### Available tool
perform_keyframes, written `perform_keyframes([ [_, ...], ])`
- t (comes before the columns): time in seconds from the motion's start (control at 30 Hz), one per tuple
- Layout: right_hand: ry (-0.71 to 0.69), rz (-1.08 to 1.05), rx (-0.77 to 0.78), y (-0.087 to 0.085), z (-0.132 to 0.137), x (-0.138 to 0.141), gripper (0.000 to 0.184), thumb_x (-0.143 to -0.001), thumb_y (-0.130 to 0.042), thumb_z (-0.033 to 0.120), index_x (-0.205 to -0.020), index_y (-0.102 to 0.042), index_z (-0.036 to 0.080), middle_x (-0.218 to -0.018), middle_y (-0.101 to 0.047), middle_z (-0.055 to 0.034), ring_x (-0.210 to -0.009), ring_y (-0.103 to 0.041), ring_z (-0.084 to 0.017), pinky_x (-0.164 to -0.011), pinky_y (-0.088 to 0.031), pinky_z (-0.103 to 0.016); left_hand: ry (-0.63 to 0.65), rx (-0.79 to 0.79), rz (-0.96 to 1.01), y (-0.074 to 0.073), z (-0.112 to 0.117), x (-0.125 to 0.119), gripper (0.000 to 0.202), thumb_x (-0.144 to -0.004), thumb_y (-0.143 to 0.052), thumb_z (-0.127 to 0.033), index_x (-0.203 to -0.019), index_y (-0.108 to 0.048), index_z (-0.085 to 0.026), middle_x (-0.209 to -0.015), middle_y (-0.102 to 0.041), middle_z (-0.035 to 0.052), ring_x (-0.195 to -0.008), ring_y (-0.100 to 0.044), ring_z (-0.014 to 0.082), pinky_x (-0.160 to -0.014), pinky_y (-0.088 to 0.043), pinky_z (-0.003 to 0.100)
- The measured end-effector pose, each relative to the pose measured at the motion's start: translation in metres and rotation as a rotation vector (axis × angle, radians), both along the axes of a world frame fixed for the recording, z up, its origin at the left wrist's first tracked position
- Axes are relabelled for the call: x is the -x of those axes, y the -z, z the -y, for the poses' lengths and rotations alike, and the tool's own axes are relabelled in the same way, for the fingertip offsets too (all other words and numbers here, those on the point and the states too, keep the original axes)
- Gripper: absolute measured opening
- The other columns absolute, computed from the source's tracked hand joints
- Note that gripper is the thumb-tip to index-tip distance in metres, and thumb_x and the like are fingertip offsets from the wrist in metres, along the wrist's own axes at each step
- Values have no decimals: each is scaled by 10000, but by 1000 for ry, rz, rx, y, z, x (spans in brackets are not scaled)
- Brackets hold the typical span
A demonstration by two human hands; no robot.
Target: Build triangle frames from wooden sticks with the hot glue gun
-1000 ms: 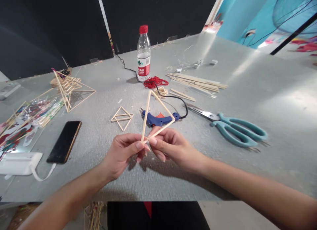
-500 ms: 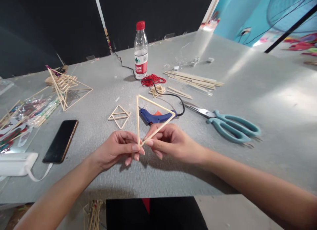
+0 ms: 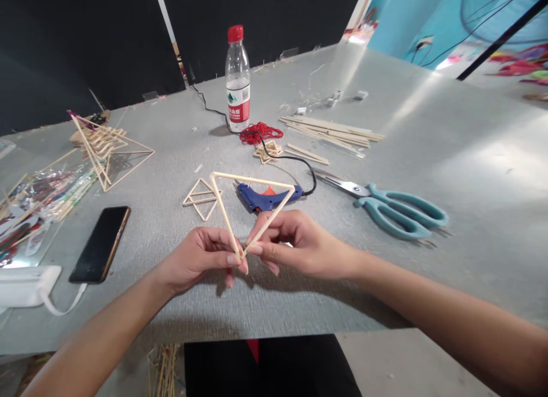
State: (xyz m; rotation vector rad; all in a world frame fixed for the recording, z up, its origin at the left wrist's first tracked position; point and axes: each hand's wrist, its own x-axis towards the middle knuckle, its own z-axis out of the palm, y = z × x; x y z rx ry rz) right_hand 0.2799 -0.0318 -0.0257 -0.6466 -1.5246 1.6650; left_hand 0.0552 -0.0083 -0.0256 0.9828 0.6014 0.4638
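Note:
Between my hands stands a triangle of thin wooden sticks, its lowest corner pointing toward me. My left hand pinches the left stick near that corner. With thumb and fingers my right hand grips the right stick beside it. Behind the triangle lies a blue hot glue gun with an orange trigger, partly crossed by the right stick. A small frame of sticks rests flat on the table just left of the triangle.
Blue-handled scissors lie to the right. Farther back are a water bottle, red string, a small stick star and loose sticks. A phone, a white power strip and a larger stick pyramid occupy the left.
The triangle has swung leftward about its lower corner, its top left corner now overlapping the small frame. Both hands keep their pinch. The whole view has shifted slightly.

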Motion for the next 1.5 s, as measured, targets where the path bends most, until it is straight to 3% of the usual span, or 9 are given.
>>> perform_keyframes([
  [0.23, 21, -26, 12, -2, 0, 1, 297, -932, -756, 433, -897, -669, 151, -711, -687, -9, -526, -551, -69, -491, -404, -202, -63, -30, -9, -1, 2, 0, 277, -745, -926, -361, -798, -775, -135, -740, -756, 53, -536, -672, 112, -524, -593, 198],
  [0.4, 14, -18, 30, 2, -1, 1, 308, -932, -756, 450, -917, -671, 154, -623, -623, 21, -508, -521, -74, -478, -380, -205, -93, 3, 55, 0, 4, 0, 313, -758, -919, -427, -839, -786, -156, -721, -754, 40, -541, -672, 112, -503, -594, 196],
  [0.6, 15, -86, 69, 4, 0, 4, 277, -928, -769, 403, -893, -677, 144, -745, -693, -16, -521, -526, -52, -477, -363, -191, -138, 9, 57, 2, 6, -3, 223, -808, -891, -371, -838, -799, -170, -730, -752, 34, -598, -671, 109, -485, -586, 176],
  [0.93, 50, -138, 106, 4, 0, 9, 287, -886, -816, 380, -857, -644, 152, -728, -685, -4, -509, -518, -55, -461, -336, -198, -180, 4, 92, 0, 7, -7, 190, -827, -877, -345, -801, -809, -170, -705, -744, 27, -545, -637, 84, -481, -571, 162],
  [1.07, 33, -146, 117, 3, -1, 10, 309, -963, -723, 443, -886, -650, 153, -578, -575, 53, -468, -428, -52, -452, -277, -206, -200, -47, 154, -3, 10, -9, 186, -788, -908, -319, -911, -831, -204, -781, -771, 27, -605, -668, 100, -505, -598, 176],
  [1.17, 13, -159, 160, 6, 0, 13, 340, -976, -697, 485, -890, -625, 163, -523, -500, 81, -449, -360, -53, -450, -235, -217, -226, -66, 135, -5, 13, -11, 166, -773, -919, -304, -878, -835, -206, -778, -769, 20, -619, -668, 91, -512, -590, 156],
  [1.5, 3, -172, 210, 13, 2, 14, 347, -973, -693, 518, -919, -608, 186, -530, -477, 78, -501, -386, -83, -476, -236, -241, -207, -111, 95, -1, 13, -10, 169, -827, -878, -349, -871, -841, -190, -739, -726, 23, -628, -630, 74, -532, -541, 126],
])
